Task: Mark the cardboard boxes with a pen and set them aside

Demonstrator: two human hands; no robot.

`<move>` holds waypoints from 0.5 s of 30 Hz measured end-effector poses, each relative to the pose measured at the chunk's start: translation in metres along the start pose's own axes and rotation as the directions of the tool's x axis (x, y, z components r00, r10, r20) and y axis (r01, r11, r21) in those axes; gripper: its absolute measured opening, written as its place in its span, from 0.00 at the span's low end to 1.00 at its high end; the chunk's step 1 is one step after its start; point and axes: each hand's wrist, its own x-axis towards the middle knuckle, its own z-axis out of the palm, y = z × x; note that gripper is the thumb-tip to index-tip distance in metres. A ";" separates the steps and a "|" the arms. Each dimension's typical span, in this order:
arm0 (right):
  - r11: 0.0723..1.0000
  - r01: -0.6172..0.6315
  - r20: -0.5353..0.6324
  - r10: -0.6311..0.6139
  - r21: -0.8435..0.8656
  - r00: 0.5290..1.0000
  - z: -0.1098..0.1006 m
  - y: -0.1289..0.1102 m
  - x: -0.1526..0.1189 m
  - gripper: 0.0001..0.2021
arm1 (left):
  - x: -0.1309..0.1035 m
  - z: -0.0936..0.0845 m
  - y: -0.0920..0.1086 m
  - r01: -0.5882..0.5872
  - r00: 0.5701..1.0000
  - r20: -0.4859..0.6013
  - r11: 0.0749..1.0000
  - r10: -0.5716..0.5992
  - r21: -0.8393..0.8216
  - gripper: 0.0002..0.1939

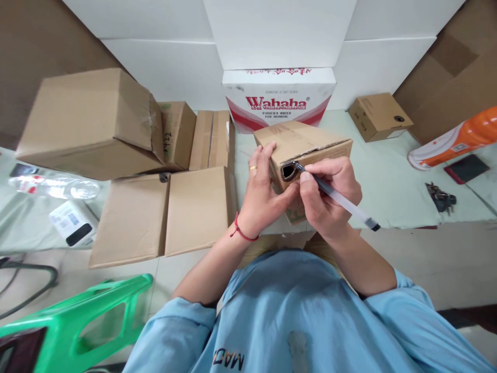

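My right hand (332, 189) pinches a pen (345, 204) with a clear barrel and a dark end. The pen's tip touches the rim of a dark, rough-edged hole (288, 172) in the side of a brown cardboard box (305, 135). That box rests tilted near the table's front edge. My left hand (260, 199) grips its left side, fingers on the upper edge and thumb just below the hole. A red cord bracelet is on my left wrist, and a ring on one finger.
Behind stands a Wahaba-style white and red water carton (277, 93). Several brown boxes (85, 114) fill the left, with a plastic bottle (54, 186) beside them. On the right are a small box (380, 116), an orange-white bottle (454, 140), a phone (466, 169) and keys (440, 197). A green stool (77, 321) stands lower left.
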 end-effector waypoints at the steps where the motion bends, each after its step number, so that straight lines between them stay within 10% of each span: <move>1: 1.000 -0.001 0.008 0.001 0.001 1.000 0.000 -0.001 0.001 0.02 | 0.000 0.000 0.000 -0.001 1.000 0.001 1.000 0.001 0.001 0.41; 15: 1.000 0.014 0.028 -0.015 0.025 0.999 0.002 0.003 0.002 0.03 | 0.002 0.000 -0.002 0.010 1.000 0.021 1.000 -0.010 -0.002 0.40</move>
